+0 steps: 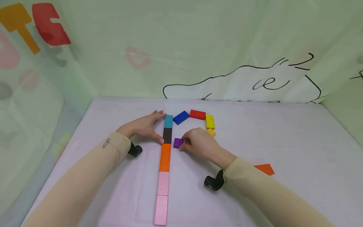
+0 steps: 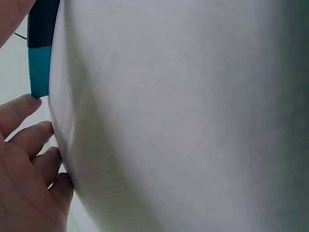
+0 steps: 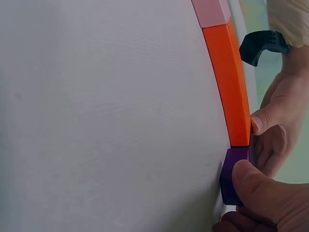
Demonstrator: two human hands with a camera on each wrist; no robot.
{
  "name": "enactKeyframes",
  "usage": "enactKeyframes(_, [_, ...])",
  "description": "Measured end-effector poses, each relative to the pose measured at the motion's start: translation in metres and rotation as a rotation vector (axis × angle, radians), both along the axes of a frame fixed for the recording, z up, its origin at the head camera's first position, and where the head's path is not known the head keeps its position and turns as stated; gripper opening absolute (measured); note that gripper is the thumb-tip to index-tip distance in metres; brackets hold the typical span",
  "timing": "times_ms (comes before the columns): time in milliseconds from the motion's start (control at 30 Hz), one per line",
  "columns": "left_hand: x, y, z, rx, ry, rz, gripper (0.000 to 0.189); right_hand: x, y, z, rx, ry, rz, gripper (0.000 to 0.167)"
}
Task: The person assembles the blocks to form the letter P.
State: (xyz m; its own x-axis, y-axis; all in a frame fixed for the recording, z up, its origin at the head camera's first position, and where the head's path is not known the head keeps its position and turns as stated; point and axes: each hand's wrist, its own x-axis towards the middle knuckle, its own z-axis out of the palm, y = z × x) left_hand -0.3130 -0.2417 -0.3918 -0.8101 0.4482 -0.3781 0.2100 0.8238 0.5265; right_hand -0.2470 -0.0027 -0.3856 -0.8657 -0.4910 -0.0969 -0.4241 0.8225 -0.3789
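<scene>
A straight column of blocks runs up the table: a teal block (image 1: 168, 121) on top, then a dark block (image 1: 167, 135), an orange block (image 1: 165, 157) and two pink blocks (image 1: 163, 183). My left hand (image 1: 144, 126) rests at its left side, thumb by the dark block; in the left wrist view the index fingertip touches the teal block's end (image 2: 40, 72). Between thumb and fingers, my right hand (image 1: 202, 143) pinches a purple block (image 1: 178, 143), just right of the column. Curving from the top are a blue block (image 1: 181, 117), a red block (image 1: 197, 114) and yellow blocks (image 1: 210, 121).
An orange-red block (image 1: 265, 169) lies on the right, partly hidden by the right sleeve. A yellow-orange piece (image 1: 211, 132) sits behind the right hand. Black wrist cameras (image 1: 214, 181) hang below both wrists. A printed cloth (image 1: 136, 56) stands behind the white table (image 1: 297, 135).
</scene>
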Motion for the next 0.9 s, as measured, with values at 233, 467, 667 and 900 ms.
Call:
enactKeyframes(233, [0.0, 0.0006, 0.0014, 0.0, -0.009, 0.005, 0.111, -0.0041, -0.0043, 0.0008, 0.003, -0.011, -0.002, 0.038])
enactKeyframes(467, [0.0001, 0.0007, 0.0018, 0.002, -0.006, 0.003, 0.111, -0.0059, -0.0046, 0.001, 0.007, -0.018, 0.011, 0.038])
enactKeyframes(667, [0.0013, 0.002, 0.003, -0.004, -0.014, 0.013, 0.111, -0.0066, -0.0056, 0.002, 0.023, -0.029, 0.022, 0.039])
enactKeyframes(900, [-0.0003, 0.0016, 0.0014, -0.001, -0.009, 0.011, 0.111, -0.0071, -0.0066, 0.0024, 0.023, -0.037, 0.023, 0.039])
